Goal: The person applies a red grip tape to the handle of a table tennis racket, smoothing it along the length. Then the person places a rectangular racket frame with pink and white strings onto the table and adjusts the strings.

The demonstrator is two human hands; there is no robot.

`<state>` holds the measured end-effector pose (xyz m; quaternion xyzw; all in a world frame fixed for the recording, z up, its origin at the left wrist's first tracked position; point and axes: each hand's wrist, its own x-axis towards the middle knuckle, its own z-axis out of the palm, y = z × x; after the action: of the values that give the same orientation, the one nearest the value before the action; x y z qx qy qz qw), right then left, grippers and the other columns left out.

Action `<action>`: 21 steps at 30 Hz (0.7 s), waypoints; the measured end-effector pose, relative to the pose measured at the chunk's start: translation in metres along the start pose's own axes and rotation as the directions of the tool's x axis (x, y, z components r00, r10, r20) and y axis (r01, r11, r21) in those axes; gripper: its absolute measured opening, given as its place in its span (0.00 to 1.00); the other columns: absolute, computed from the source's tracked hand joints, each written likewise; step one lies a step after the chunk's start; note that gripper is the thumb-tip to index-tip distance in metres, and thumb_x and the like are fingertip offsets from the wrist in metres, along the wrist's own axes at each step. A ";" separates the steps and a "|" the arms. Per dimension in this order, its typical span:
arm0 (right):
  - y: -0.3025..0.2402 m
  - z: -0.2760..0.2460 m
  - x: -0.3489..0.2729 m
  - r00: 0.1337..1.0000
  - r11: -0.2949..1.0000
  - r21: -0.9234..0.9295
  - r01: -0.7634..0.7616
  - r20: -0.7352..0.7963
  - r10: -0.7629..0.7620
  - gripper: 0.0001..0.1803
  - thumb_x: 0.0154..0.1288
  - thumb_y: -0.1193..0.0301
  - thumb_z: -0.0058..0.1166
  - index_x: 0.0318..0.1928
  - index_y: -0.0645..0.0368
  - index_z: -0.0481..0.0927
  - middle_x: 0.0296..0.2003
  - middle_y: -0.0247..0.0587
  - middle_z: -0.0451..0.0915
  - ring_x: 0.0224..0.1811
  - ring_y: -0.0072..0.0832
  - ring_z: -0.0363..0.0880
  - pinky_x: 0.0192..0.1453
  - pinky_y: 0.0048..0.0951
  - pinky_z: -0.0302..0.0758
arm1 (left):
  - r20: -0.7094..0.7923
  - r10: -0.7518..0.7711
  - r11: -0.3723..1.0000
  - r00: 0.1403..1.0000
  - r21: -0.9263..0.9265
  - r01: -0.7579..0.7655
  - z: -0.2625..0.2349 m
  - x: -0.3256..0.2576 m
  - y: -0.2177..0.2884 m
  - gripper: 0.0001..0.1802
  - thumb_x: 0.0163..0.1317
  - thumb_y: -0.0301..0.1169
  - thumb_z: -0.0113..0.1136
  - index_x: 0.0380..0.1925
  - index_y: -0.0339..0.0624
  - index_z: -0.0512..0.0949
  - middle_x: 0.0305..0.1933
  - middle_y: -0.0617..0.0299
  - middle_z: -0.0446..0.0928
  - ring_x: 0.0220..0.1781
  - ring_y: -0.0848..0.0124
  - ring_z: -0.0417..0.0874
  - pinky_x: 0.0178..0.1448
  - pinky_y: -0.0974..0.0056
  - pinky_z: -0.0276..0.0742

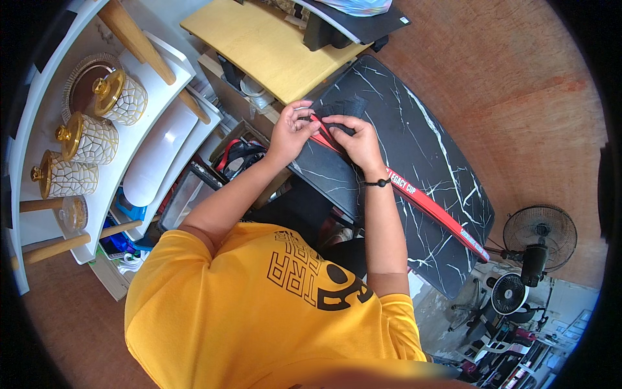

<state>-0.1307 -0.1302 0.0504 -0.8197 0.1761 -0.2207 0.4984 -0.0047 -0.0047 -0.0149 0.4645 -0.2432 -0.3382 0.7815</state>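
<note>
A long red lanyard strap (pixel 431 206) with pale printing runs across the black marble-patterned table (pixel 414 107) from its right edge up to my hands. My left hand (pixel 291 135) pinches the strap's upper end between thumb and fingers. Close beside it, my right hand (pixel 357 141) has its thumb and fingers closed on the same strap, just below that end. Part of the strap passes under my right hand and wrist. Some dark, fringed mesh-like material (pixel 343 109) lies on the table just beyond my fingers.
White shelves (pixel 175 55) on the left hold gold-lidded jars (pixel 91 139) and a tray. Beyond the table stands a yellow wooden surface (pixel 249 39) with a black stand on it. Fans (pixel 541 236) stand past the table's right end. A wooden wall rises behind.
</note>
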 end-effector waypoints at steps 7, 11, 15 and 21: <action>0.003 0.000 0.001 1.000 0.995 -0.099 0.004 0.004 -0.004 0.12 0.58 0.73 0.61 0.44 0.55 0.89 0.38 0.47 0.88 0.36 0.34 0.84 0.48 0.32 0.77 | 0.015 0.007 1.000 1.000 0.016 -0.008 0.000 0.001 0.001 0.28 0.65 0.20 0.63 0.62 0.36 0.64 0.52 0.55 0.70 0.49 0.71 0.80 0.52 0.66 0.84; 0.002 0.001 0.000 0.999 0.994 -0.100 -0.036 -0.006 0.036 0.13 0.56 0.70 0.67 0.44 0.54 0.89 0.37 0.47 0.88 0.37 0.35 0.83 0.48 0.31 0.76 | 0.007 0.006 1.000 1.000 0.028 -0.006 0.000 0.000 0.001 0.28 0.65 0.20 0.63 0.62 0.35 0.64 0.52 0.55 0.71 0.49 0.71 0.80 0.51 0.66 0.84; 0.001 0.000 0.001 0.999 0.994 -0.103 -0.045 0.015 0.047 0.15 0.56 0.70 0.69 0.45 0.56 0.88 0.39 0.45 0.88 0.40 0.32 0.84 0.50 0.30 0.77 | 0.006 0.000 1.000 1.000 0.008 0.000 0.000 0.001 0.000 0.28 0.65 0.21 0.63 0.62 0.35 0.64 0.51 0.55 0.71 0.48 0.70 0.80 0.51 0.65 0.85; 0.000 -0.001 0.000 0.996 0.996 -0.046 -0.083 0.017 0.084 0.14 0.56 0.71 0.68 0.45 0.54 0.89 0.38 0.47 0.88 0.39 0.34 0.85 0.51 0.31 0.77 | 0.007 0.002 1.000 1.000 0.013 -0.002 -0.001 0.001 0.000 0.27 0.66 0.21 0.62 0.63 0.36 0.64 0.52 0.55 0.71 0.48 0.71 0.80 0.51 0.65 0.85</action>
<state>-0.1309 -0.1306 0.0509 -0.8248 0.2103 -0.1881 0.4901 -0.0037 -0.0048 -0.0150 0.4682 -0.2488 -0.3373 0.7779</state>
